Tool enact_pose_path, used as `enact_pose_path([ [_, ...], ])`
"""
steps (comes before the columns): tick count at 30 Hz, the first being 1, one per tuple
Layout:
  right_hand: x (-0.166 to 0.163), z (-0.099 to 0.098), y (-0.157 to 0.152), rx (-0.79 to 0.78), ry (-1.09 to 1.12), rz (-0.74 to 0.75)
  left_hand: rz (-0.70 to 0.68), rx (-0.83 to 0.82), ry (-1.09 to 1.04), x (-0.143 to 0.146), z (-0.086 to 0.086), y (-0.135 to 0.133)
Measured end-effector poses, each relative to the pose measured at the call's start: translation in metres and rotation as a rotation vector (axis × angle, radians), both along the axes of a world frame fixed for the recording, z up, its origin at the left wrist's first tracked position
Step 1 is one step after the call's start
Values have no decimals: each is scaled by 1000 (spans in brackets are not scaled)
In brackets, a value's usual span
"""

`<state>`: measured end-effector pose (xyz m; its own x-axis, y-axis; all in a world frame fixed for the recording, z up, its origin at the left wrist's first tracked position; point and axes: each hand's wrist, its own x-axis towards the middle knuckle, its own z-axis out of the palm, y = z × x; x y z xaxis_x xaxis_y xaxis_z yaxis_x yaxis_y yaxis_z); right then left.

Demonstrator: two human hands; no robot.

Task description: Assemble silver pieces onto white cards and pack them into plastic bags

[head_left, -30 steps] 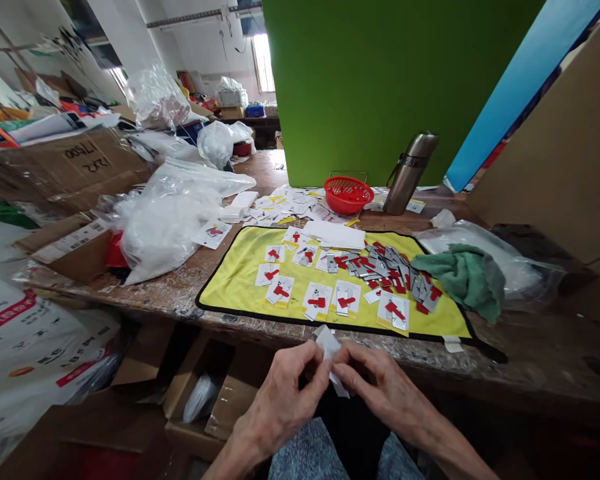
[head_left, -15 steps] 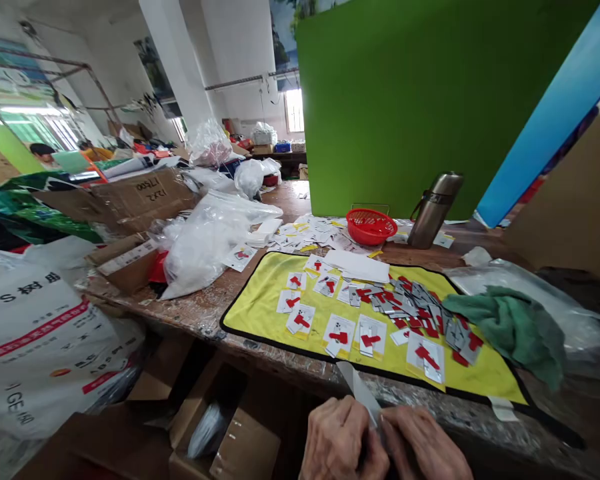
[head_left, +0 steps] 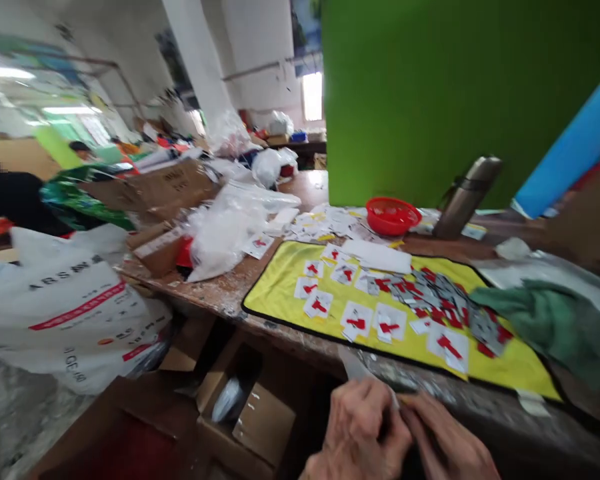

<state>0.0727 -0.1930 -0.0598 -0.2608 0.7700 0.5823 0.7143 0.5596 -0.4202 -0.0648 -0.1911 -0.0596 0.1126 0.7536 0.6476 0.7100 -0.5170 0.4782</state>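
My left hand (head_left: 360,433) and my right hand (head_left: 447,440) meet at the bottom edge of the view, below the table's front edge. Both are closed in a pinch on a small white paper strip (head_left: 355,369) that sticks up between them. Just beyond them a yellow mat (head_left: 280,293) lies on the worn wooden table (head_left: 215,300). On the mat are several white cards with red marks (head_left: 357,319) and a pile of grey and red pieces (head_left: 445,300). The picture is smeared by motion.
A green cloth (head_left: 555,320) lies at the mat's right end. Behind the mat stand a red basket (head_left: 393,217), a steel flask (head_left: 465,197) and a green board (head_left: 430,100). Plastic bags (head_left: 225,233) and cardboard boxes (head_left: 155,190) crowd the left. Open boxes (head_left: 250,413) sit under the table. A person (head_left: 10,200) is at far left.
The view has swung up and to the left, so my hands have dropped to the bottom edge. Both hands keep pinching the white strip, now pressed closer together.
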Motion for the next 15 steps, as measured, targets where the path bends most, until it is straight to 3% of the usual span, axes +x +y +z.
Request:
enact_pose_path([
  [2,-3,5,-5,20,125,-126,-120,-16,-6,-2,6,-3],
  [4,-10,10,-6,-167,245,-173,-154,-82,-40,-3,7,-5],
  [7,-17,14,-5,-544,541,-110,-200,-152,-150,-3,7,-9],
  [9,-17,16,-5,-623,661,-56,-260,-253,-287,-4,8,-10],
  [11,-11,18,-5,-523,628,-47,-320,-543,-534,-9,11,-8],
  [13,-3,20,-5,-387,505,-8,-373,-955,-881,-16,14,-1],
  [15,2,24,-7,-340,394,46,-397,-1259,-1177,-22,16,8],
])
